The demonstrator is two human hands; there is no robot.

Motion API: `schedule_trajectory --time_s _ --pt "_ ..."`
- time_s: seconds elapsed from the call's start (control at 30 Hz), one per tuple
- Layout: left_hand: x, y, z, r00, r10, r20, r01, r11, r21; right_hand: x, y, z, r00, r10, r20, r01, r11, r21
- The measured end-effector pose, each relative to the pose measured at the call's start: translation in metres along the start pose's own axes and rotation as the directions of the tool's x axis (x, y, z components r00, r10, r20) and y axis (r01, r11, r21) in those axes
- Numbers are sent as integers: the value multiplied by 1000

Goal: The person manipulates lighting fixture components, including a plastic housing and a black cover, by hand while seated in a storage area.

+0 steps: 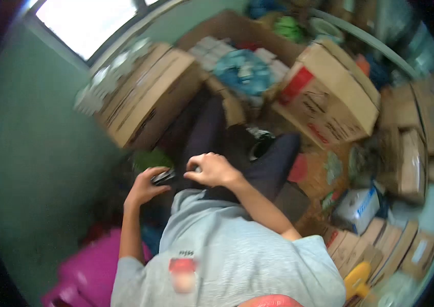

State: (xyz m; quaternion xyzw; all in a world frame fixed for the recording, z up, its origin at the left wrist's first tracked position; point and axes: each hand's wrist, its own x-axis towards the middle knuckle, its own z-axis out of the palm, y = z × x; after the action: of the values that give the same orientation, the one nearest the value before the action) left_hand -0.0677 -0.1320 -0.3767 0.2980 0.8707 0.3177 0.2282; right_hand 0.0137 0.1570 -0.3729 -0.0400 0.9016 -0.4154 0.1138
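Above my lap, my left hand [145, 187] grips a small black-and-silver object [163, 177] between thumb and fingers; blur hides its exact kind. My right hand [213, 170] is a short distance to its right, with fingers curled in a pinch. A tiny pale thing [198, 169] seems to show at its fingertips, too small to name. The two hands are apart. Beneath them are my dark-trousered legs [270, 161], and a green item [151, 159] lies just beyond the left hand.
Cardboard boxes [163, 97] stand ahead by the green wall [38, 153]; another large carton [329, 94] is at front right. A blue plastic bag [242, 71] lies among small boxes. A magenta plastic item [91, 268] is at my left, stacked cartons [381, 245] at my right.
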Motion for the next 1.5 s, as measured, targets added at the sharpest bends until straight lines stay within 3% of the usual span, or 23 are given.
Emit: schedule_trajectory --time_s 0.03,0.07,0.13,0.2,0.27,0.3,0.4,0.53,0.57,0.6,0.63,0.67,0.77,0.83,0.93,1.03,1.07,1.13,1.2,1.27,1.4,1.5 --pt "14 21 3 992 -112 -65 99 978 -181 -6 12 -19 999 25 -30 -23 998 61" --pt "78 78 35 998 -50 -32 44 984 -175 -17 71 -85 997 1 -75 9 990 139" --pt "161 138 77 977 -78 -196 23 963 -270 -37 146 -158 988 57 -146 -10 953 304" --pt "188 185 93 991 42 -126 -90 910 -406 -54 156 -171 974 135 -183 -53 917 395" --pt "221 225 129 958 288 -10 -271 889 -369 -74 189 -173 937 46 -346 157 829 537" --pt "235 233 146 956 286 72 -228 872 -433 -75 216 -166 890 -66 -452 317 802 507" --pt "281 256 196 928 293 231 -100 792 -603 -121 255 -183 846 173 -504 174 804 568" --pt "330 267 240 881 337 333 0 702 -712 -151 297 -185 475 537 -697 61 770 635" --pt "341 264 254 874 334 353 1 725 -688 -160 305 -187 439 624 -646 -60 738 672" --pt "349 262 276 872 328 362 16 721 -692 -173 314 -185 424 669 -610 -50 690 722" --pt "368 262 320 862 327 386 39 718 -695 -187 350 -179 387 622 -681 27 730 682" --pt "373 262 326 859 316 402 63 714 -697 -187 354 -176 356 569 -741 105 764 637" --pt "381 266 332 884 237 404 187 611 -769 -199 345 -186 434 725 -534 -18 600 800" --pt "394 272 357 888 171 427 302 485 -821 -199 381 -185 435 677 -594 63 635 770" --pt "423 265 402 920 143 365 261 471 -843 -192 450 -202 490 586 -646 91 702 706" --pt "409 253 398 967 129 218 112 554 -825 -174 460 -210 575 576 -580 14 702 712" --pt "400 257 387 984 109 144 46 620 -783 -164 469 -207 628 565 -536 60 651 756" --pt "372 262 367 967 219 -131 -255 825 -504 -150 468 -209 738 531 -417 6 612 791" --pt "348 258 363 977 140 -158 -197 876 -441 -133 467 -206 815 463 -347 -40 643 765" --pt "330 244 377 914 217 -343 -271 955 -117 -117 461 -203 897 352 -266 -64 700 711" --pt "283 217 360 904 -39 -427 -92 955 -282 -90 415 -193 973 205 -102 -110 809 577" --pt "250 164 360 819 -206 -535 -3 932 -363 -73 385 -185 992 119 -42 -76 829 554"
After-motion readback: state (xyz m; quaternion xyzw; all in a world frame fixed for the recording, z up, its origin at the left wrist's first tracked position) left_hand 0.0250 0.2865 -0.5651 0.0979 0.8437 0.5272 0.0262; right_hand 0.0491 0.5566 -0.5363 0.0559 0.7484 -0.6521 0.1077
